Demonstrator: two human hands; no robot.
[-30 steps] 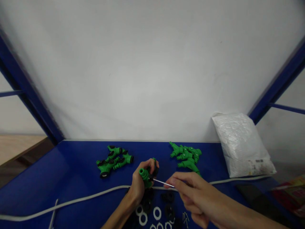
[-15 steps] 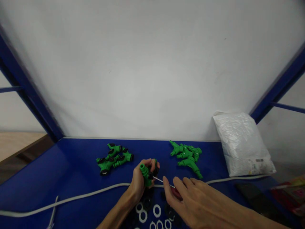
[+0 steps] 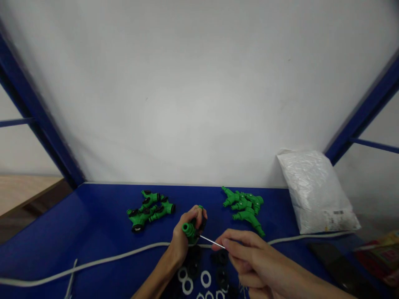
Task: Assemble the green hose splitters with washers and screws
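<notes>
My left hand (image 3: 182,234) is closed around a green hose splitter (image 3: 188,231) with black parts, one green threaded end facing me. In my right hand (image 3: 249,255) is a screwdriver (image 3: 212,242), its thin metal shaft pointing left. The tip meets a black part of the splitter; the exact contact point is too small to make out. The screwdriver's handle is hidden by my fingers. Below my hands lie several white ring washers (image 3: 206,279) and black rings (image 3: 222,276) on the blue table (image 3: 102,224).
Several green splitters with black parts (image 3: 140,218) lie at the back left, and plain green splitters (image 3: 247,216) at the back right. A white cable (image 3: 124,254) crosses the table. A white plastic package (image 3: 314,191) leans at right, beside a dark flat object (image 3: 333,263).
My right hand has turned, its fingers now pinched around the screwdriver near the shaft and covering the red handle. The splitter in my left hand has tilted slightly towards me.
</notes>
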